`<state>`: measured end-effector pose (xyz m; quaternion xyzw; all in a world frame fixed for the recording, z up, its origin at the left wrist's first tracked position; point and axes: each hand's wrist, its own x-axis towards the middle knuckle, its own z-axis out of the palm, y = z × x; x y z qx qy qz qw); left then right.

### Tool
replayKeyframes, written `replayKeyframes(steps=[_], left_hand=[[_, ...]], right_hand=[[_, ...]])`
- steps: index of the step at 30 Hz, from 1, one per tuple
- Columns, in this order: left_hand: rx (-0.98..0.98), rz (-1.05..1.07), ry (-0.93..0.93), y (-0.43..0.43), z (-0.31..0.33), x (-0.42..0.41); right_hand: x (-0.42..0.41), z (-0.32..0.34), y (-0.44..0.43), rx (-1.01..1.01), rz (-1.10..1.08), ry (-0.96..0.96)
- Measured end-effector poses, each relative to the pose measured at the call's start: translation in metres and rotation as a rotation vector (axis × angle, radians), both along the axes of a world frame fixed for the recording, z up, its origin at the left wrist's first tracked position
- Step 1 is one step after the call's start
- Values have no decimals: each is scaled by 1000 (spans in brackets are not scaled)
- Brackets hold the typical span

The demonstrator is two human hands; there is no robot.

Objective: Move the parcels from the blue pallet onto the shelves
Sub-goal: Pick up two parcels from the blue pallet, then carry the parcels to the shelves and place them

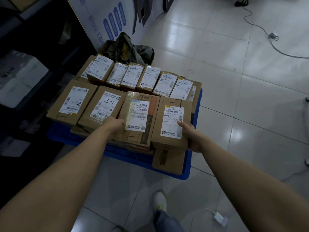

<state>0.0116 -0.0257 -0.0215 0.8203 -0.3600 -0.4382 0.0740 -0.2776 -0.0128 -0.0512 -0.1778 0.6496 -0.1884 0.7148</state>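
Observation:
A blue pallet [117, 152] lies on the tiled floor, loaded with several brown cardboard parcels bearing white labels. My left hand [115, 123] grips the near left edge of the taped parcel [138, 118] in the front row. My right hand [190, 136] holds the right side of the front-right parcel [172, 123], thumb on its label. A parcel marked 8-1 [102, 108] sits left of my left hand. Small parcels marked 1-7 [133, 76] form the back row. Dark shelves [25, 64] stand at the left.
White foam boxes [20, 77] sit on the shelves. A crumpled dark bag [128, 49] lies behind the pallet by a white printed panel [103, 20]. Cables and chargers [220, 218] trail over the floor at right. My shoe [159, 200] stands near the pallet's front.

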Motion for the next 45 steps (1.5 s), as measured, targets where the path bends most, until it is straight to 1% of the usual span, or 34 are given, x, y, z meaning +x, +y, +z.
replayKeyframes(steps=[3,5,9,13,17,20,23,26,28,31,34,40,43,45], left_hand=[[-5,14,8,3,-6,-2],[-50,49,31,6,-8,-4],[-162,159,173,12,-2,-6],[-153,205,339,15,18,2],[-138,236,486,19,51,14],[-178,296,567,30,79,31],[-258,378,656,53,104,61],[-367,404,695,86,131,101],[-460,480,689,115,149,134],[-622,628,615,169,169,186],[-710,740,569,238,182,237],[-860,983,542,396,199,315],[-951,1111,524,480,204,345],[-1005,1192,495,538,205,357]], right_hand=[[-4,-1,0,-19,-12,-14],[-4,-1,0,-30,-46,-16],[-4,5,3,-67,-123,-59],[-7,20,5,-145,-127,-50],[-7,52,-2,-209,-85,-51],[9,87,-9,-246,-43,-86],[38,120,-16,-325,33,-100],[83,150,-17,-379,134,-131],[123,166,-13,-403,206,-170],[196,186,0,-412,309,-218],[276,204,26,-434,459,-240],[429,227,113,-471,780,-281],[496,234,170,-424,922,-386],[539,238,210,-428,1017,-443]])
